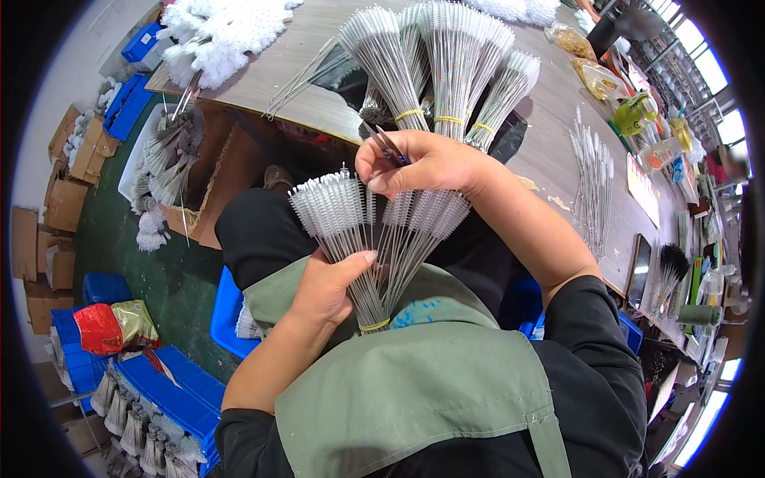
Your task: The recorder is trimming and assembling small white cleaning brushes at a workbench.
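Observation:
My left hand [323,291] is wrapped round a bundle of thin wire tube brushes [331,207] on my lap. Their white bristle ends fan upward in two parts, and a yellow band ties the wire stems near the bottom. Above the bristles, my right hand [422,163] is closed round small dark scissors [386,143], whose blades point up and to the left. Its thumb and fingertips touch the bristle tips near the gap in the fan; whether they pinch a single brush I cannot tell. A green apron [414,398] covers my lap under the bundle.
On the table [550,151] ahead stand several banded brush bundles [450,72], with loose brushes [591,175] at right. White brushes [223,36] are heaped at far left. A carton [211,187] is below the table edge. Blue crates [175,390] stand at lower left.

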`<state>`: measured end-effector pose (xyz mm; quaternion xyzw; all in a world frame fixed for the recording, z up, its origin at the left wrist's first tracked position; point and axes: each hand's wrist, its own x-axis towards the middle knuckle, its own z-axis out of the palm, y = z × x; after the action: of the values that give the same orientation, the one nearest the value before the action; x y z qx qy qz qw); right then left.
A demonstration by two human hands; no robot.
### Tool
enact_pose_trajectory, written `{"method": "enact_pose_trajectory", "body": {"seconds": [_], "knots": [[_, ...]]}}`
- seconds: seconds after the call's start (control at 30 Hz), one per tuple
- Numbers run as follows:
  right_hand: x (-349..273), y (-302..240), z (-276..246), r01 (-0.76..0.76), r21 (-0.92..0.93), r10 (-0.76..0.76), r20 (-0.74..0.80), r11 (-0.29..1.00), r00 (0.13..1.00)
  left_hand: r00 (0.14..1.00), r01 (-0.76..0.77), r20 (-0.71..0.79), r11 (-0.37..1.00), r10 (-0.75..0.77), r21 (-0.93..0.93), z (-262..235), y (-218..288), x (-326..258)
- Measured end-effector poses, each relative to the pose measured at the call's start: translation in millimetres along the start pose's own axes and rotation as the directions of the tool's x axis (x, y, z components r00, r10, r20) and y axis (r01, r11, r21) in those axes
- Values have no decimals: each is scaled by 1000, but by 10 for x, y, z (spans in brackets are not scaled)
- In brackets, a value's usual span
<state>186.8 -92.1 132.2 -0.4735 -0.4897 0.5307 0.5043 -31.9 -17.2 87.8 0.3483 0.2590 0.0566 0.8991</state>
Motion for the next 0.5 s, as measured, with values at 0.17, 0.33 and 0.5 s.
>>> {"method": "enact_pose_trajectory", "body": {"seconds": [0.17, 0.33, 0.5], "knots": [[6, -6, -9, -12, -52, 15, 58, 999, 998, 1000, 0, 22, 999, 1, -34, -9, -10, 5], [-82, -112, 18, -37, -105, 38, 1, 994, 999, 999, 20, -28, 999, -21, -46, -123, -25, -17], [-21, -72, 10, 41, -204, -40, 7, 978, 999, 997, 62, 43, 998, -64, 31, -43, 41, 11]]}}
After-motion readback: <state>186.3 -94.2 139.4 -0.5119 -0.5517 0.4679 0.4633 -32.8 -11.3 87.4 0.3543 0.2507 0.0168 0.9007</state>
